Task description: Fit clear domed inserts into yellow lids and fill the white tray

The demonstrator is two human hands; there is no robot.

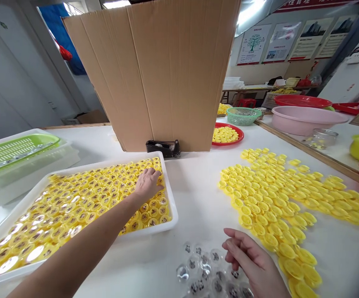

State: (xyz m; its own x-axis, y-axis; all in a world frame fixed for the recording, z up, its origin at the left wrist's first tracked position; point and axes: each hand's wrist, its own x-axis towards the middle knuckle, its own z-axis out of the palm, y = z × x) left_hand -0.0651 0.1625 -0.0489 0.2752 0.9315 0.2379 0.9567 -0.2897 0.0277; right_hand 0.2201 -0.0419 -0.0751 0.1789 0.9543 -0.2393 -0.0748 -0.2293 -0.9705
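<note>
White bench [195, 186] fills the foreground of a workroom, with posters [254, 43] on the back wall and a tall cardboard panel [167, 74] standing upright toward the bench's far edge. A black tape dispenser [163, 149] sits against the foot of the panel, just beyond the far right corner of a shallow white tray [171, 207]. The tray takes up the left part of the bench and is spread with yellow discs [99, 203] bearing small printed pictures. The left hand [148, 183] is over the discs near that far right corner, palm down, fingers bent; whether it grips one cannot be told. Toward the near edge, clear domed pieces [204, 271] with small pictures lie in a loose cluster. The right hand [247, 260] is over the cluster's right side, half open, fingers loosely curled and thumb apart from the index finger, with nothing visible between them. Plain yellow pieces [266, 203] spread across the bench's right side. Behind them are a red plate [242, 135] of more yellow pieces, a green basket [243, 119] and, past a wooden strip [316, 155], a pink basin [303, 121].
</note>
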